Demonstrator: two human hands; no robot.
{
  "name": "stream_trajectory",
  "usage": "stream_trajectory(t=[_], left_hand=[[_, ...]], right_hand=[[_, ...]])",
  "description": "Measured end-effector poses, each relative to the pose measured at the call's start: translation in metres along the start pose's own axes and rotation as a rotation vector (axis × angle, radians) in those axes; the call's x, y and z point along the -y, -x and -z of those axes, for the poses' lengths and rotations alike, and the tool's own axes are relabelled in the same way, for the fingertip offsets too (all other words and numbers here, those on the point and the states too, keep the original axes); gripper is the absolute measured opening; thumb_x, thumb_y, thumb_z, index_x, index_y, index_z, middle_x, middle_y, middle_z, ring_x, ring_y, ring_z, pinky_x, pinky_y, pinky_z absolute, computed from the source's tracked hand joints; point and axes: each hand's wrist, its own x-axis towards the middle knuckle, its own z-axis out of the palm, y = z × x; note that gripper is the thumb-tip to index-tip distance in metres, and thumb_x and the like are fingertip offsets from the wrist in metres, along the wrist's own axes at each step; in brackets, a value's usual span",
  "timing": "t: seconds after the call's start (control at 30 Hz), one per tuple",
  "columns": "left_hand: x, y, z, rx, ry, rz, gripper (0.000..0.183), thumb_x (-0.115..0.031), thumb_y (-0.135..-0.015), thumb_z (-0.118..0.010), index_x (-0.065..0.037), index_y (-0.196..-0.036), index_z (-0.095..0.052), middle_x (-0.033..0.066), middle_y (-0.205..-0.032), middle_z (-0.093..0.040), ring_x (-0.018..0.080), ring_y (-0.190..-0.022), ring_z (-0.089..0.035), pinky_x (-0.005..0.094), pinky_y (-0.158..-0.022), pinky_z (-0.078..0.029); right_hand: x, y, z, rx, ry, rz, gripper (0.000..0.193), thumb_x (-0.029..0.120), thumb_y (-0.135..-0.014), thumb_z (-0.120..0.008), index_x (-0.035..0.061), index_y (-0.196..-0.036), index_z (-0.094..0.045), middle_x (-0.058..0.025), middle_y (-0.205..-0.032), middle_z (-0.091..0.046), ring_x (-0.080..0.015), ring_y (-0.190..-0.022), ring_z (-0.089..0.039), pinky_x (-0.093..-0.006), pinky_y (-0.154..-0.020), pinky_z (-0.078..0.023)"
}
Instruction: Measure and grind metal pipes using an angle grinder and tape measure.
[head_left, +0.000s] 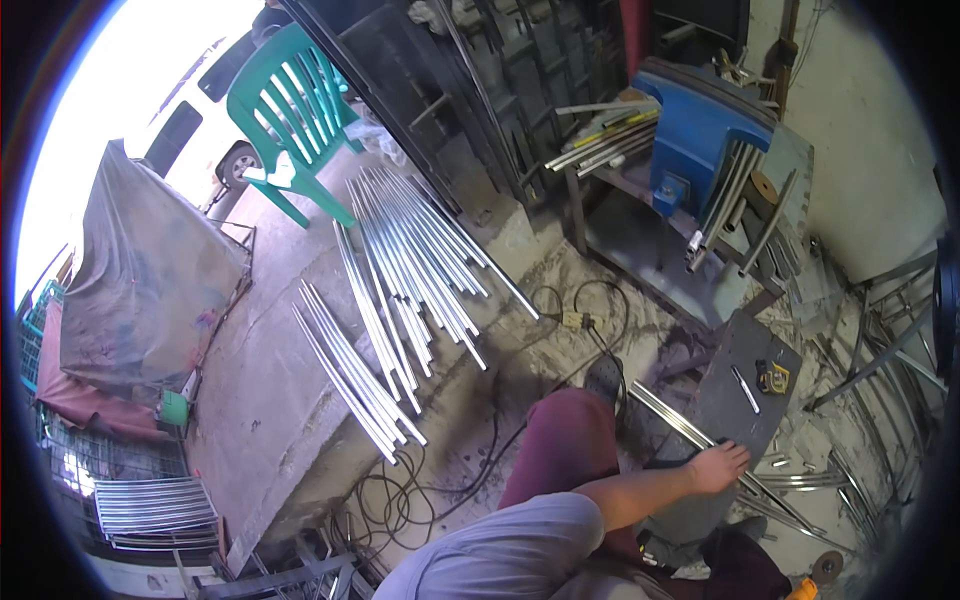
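Note:
My left hand (pixel 718 467) is closed around a few shiny metal tubes (pixel 672 416), which lie slanting across a dark board (pixel 730 375) in front of me. The tubes stick out past the hand on both sides. On that board, beyond the hand, rest a silver pen-like tool (pixel 745 390) and a yellow and black tape measure (pixel 772 376). My right hand is out of the picture. At the lower right edge an orange piece of a tool (pixel 803 590) shows, with a round disc (pixel 827 567) close by; most of it is cut off.
Long metal tubes (pixel 425 260) lie spread on the concrete to the left, near a green plastic chair (pixel 290 110). A black cable (pixel 395 500) coils on the floor. A blue machine (pixel 700 140) stands on a metal stand at the back right. Cut tube pieces (pixel 810 481) litter the right.

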Motion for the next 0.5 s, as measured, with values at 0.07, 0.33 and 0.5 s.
stream_trajectory(t=[0.07,0.33,0.5], left_hand=[[0.0,-0.003,0.001,0.044,0.023,0.046,0.048,-0.028,-0.09,-0.065,0.002,-0.128,-0.067,0.0162,-0.143,-0.058,0.0313,-0.136,-0.051,0.0455,-0.114,-0.037],[0.002,0.002,-0.004,-0.075,-0.131,-0.044,0.046,-0.028,-0.09,-0.063,0.001,-0.125,-0.068,0.0147,-0.14,-0.06,0.0303,-0.134,-0.05,0.0429,-0.113,-0.038],[0.001,0.001,-0.008,-0.178,0.349,0.282,0.038,-0.028,-0.09,-0.063,0.001,-0.115,-0.068,0.0206,-0.127,-0.064,0.0368,-0.121,-0.061,0.0512,-0.113,-0.044]], right_hand=[[-0.004,-0.004,-0.006,0.019,-0.039,0.005,0.049,0.044,-0.101,-0.063,0.0012,-0.124,-0.054,-0.0086,-0.094,-0.064,-0.0193,-0.08,-0.066,-0.0338,-0.075,-0.056],[-0.012,-0.029,-0.003,0.092,-0.061,0.011,0.05,0.043,-0.101,-0.063,0.001,-0.124,-0.053,-0.0083,-0.095,-0.063,-0.0186,-0.081,-0.065,-0.033,-0.075,-0.056],[0.009,-0.01,0.037,0.223,-0.102,-0.029,0.05,0.043,-0.101,-0.064,0.0008,-0.125,-0.052,-0.008,-0.096,-0.063,-0.0181,-0.081,-0.064,-0.0325,-0.074,-0.055]])
